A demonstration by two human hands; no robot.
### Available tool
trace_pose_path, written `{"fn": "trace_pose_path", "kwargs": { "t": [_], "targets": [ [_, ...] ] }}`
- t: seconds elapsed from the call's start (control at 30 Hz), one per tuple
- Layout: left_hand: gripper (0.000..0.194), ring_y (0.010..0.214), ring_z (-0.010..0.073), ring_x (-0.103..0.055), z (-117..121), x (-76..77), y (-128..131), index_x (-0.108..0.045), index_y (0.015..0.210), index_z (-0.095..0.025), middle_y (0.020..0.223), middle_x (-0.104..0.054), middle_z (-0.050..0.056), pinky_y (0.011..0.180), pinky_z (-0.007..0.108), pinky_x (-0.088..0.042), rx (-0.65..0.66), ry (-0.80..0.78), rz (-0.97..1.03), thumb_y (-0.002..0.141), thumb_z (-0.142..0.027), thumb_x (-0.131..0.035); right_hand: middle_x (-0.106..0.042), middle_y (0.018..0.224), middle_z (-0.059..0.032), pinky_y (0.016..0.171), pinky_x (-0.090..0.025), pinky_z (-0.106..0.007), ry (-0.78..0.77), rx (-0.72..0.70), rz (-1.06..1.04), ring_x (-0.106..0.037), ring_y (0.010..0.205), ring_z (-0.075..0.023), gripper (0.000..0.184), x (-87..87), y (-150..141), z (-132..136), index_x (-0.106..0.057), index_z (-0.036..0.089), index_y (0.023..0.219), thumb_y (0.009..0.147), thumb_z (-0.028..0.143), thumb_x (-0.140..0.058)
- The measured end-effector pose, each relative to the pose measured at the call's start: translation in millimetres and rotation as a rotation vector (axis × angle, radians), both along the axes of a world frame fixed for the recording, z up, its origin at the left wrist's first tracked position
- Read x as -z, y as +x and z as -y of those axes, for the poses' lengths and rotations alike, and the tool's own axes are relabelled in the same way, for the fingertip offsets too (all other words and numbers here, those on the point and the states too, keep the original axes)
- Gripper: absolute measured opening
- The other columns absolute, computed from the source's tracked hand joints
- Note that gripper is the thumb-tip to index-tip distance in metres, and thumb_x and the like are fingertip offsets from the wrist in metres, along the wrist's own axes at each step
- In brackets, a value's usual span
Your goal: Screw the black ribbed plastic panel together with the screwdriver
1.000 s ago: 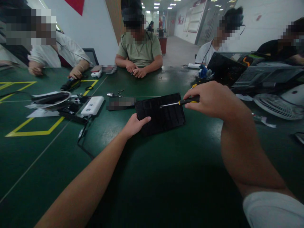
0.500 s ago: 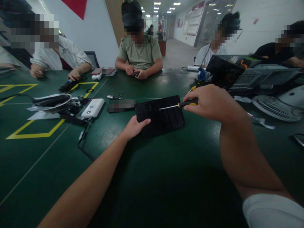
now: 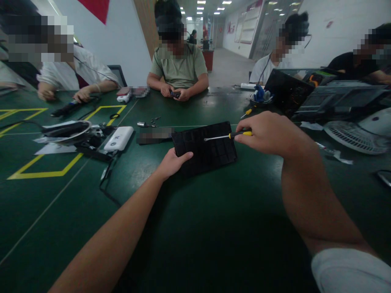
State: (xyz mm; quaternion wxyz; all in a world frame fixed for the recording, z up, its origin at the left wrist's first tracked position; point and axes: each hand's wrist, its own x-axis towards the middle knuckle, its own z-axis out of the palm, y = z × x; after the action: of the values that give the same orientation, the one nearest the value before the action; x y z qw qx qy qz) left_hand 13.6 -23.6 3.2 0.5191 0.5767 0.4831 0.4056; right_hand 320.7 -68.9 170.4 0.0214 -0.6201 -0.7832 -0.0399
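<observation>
A flat black ribbed panel (image 3: pixel 210 152) lies on the green table (image 3: pixel 195 219) in front of me. My left hand (image 3: pixel 171 163) grips its near left corner, thumb on top. My right hand (image 3: pixel 270 134) is closed on a screwdriver (image 3: pixel 227 135) with a yellow and black handle. Its metal shaft points left, and the tip hovers over the upper middle of the panel.
A white power bank (image 3: pixel 119 138), cables and a round dish (image 3: pixel 65 131) lie at left inside yellow tape lines. Small screws (image 3: pixel 152 120) lie beyond the panel. Opened black devices (image 3: pixel 330 97) and a white fan grille (image 3: pixel 356 137) sit at right. Several other people sit round the table's far side.
The screwdriver tip has shifted slightly left and lower over the panel. The person at far left has moved a hand and a dark tool leftward. My left hand keeps its hold.
</observation>
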Motion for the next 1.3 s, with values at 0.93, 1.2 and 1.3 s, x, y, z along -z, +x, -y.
{"fn": "trace_pose_path", "kwargs": {
  "t": [0.93, 1.2, 1.3],
  "targets": [
    [0.054, 0.13, 0.0417, -0.078, 0.2, -2.2, 0.1, -0.081, 0.121, -0.016, 0.132, -0.085, 0.016, 0.119, 0.064, -0.056, -0.001, 0.015, -0.023, 0.079, -0.049, -0.094, -0.077, 0.096, -0.0088, 0.068, -0.034, -0.038, -0.024, -0.024, 0.007, -0.065, 0.081, -0.0272, 0.024, 8.8, 4.8, -6.9, -0.075, 0.026, 0.113, 0.095, 0.04, -0.069],
    [0.051, 0.132, 0.0418, -0.077, 0.1, -2.0, 1.0, -0.082, 0.121, -0.018, 0.132, -0.085, 0.016, 0.118, 0.064, -0.058, -0.001, 0.016, -0.011, 0.08, -0.046, -0.093, -0.076, 0.094, -0.0091, 0.066, -0.033, -0.038, -0.007, -0.026, 0.031, -0.065, 0.082, -0.0272, 0.023, 9.7, 3.4, -4.3, -0.074, 0.026, 0.112, 0.097, 0.04, -0.066],
    [0.054, 0.131, 0.0421, -0.077, 0.7, -3.0, 0.4, -0.081, 0.122, -0.017, 0.133, -0.085, 0.017, 0.118, 0.065, -0.057, 0.006, 0.019, -0.01, 0.08, -0.049, -0.093, -0.077, 0.096, -0.0095, 0.068, -0.034, -0.038, -0.005, -0.022, 0.026, -0.066, 0.084, -0.028, 0.024, 9.6, 3.1, -4.1, -0.076, 0.026, 0.113, 0.097, 0.041, -0.066]
  ]
}}
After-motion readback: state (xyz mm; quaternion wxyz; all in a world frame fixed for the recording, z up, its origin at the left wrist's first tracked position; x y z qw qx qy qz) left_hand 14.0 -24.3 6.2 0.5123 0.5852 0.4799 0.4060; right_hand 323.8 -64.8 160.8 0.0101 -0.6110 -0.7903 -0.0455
